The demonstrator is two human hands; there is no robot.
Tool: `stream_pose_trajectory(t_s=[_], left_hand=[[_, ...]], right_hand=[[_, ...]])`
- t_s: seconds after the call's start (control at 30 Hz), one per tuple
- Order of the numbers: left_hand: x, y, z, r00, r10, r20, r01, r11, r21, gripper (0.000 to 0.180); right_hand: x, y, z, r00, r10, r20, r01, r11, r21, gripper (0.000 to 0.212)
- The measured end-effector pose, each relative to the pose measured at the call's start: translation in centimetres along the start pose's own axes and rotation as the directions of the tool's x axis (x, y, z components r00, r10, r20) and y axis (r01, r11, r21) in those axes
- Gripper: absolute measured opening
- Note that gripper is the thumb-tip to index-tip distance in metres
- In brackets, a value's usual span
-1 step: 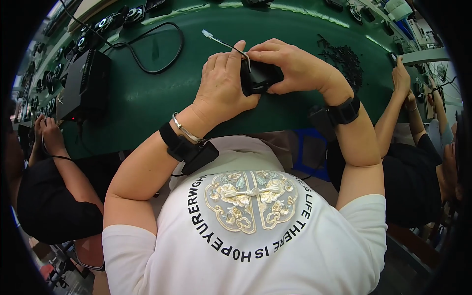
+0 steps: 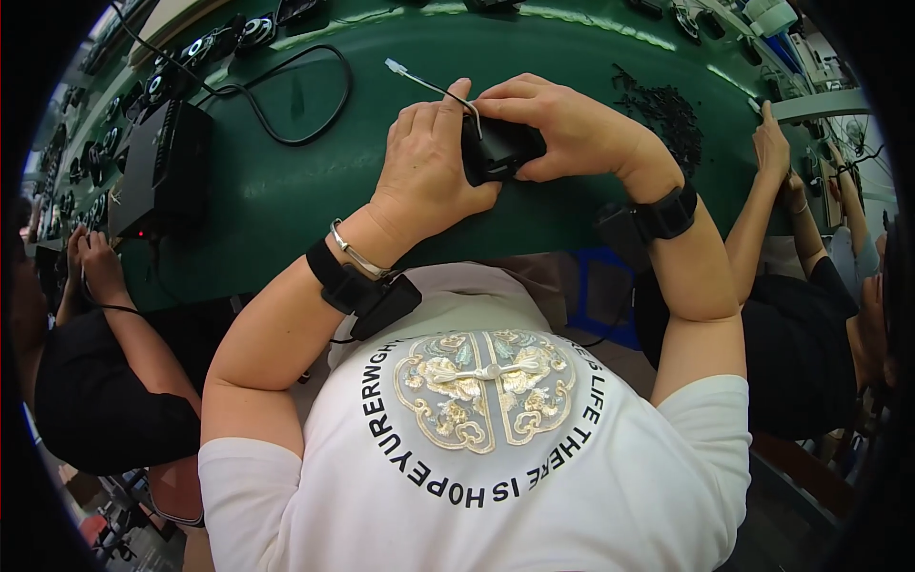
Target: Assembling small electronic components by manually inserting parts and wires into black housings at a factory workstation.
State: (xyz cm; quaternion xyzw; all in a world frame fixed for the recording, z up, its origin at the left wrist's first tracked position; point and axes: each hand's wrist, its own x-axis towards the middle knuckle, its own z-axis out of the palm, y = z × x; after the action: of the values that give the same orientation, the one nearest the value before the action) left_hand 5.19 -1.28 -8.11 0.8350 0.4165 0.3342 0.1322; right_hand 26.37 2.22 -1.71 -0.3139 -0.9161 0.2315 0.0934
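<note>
Both hands hold a black box-shaped housing (image 2: 500, 148) just above the green table. My left hand (image 2: 424, 157) is closed along its left side, with the fingers at the far edge and the thumb on the near side. My right hand (image 2: 577, 129) grips the right side, its fingers over the top and its thumb at the near right corner. From the top of the housing a thin cable (image 2: 434, 86) bends out past my left fingertips. It ends in a small white connector (image 2: 394, 66). The underside of the housing is hidden.
A pile of small black parts (image 2: 667, 119) lies to the right. At the left stand a black box (image 2: 167, 162) with a red light and a looped black cable (image 2: 334, 119). Several round black parts (image 2: 195, 48) line the far left. Co-workers' hands (image 2: 770, 143) are at both sides.
My hands, the housing and its cable have shifted very slightly to the left. The grip looks the same.
</note>
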Motion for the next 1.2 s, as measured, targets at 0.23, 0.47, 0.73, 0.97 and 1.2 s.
stream_pose_trajectory(t_s=[0.23, 0.47, 0.73, 0.97, 1.2], left_hand=[[-0.2, 0.6, -0.4, 0.999, -0.049, -0.008, 0.049, 0.999, 0.018, 0.098], [-0.3, 1.0, -0.7, 0.999, -0.031, -0.018, 0.032, 0.999, 0.016, 0.096], [-0.5, 1.3, -1.2, 1.0, -0.014, -0.021, 0.015, 0.999, 0.034, 0.094], [-0.6, 1.4, -2.4, 1.0, -0.029, -0.001, 0.029, 1.0, -0.01, 0.086], [-3.3, 1.8, -4.2, 0.998, -0.05, 0.036, 0.055, 0.985, -0.164, 0.056]], right_hand=[[0.2, -0.9, -0.7, 0.999, 0.009, 0.045, -0.008, 1.0, -0.02, 0.071], [-0.2, -0.4, -0.7, 0.999, -0.033, 0.029, 0.032, 0.999, 0.041, 0.07], [-0.1, -1.2, -1.2, 0.997, -0.008, 0.071, 0.004, 0.999, 0.044, 0.072], [-0.1, -0.6, -1.1, 0.996, -0.079, 0.051, 0.08, 0.996, -0.027, 0.075], [-1.5, -6.7, 5.2, 0.922, 0.242, -0.302, -0.309, 0.931, -0.196, 0.075]])
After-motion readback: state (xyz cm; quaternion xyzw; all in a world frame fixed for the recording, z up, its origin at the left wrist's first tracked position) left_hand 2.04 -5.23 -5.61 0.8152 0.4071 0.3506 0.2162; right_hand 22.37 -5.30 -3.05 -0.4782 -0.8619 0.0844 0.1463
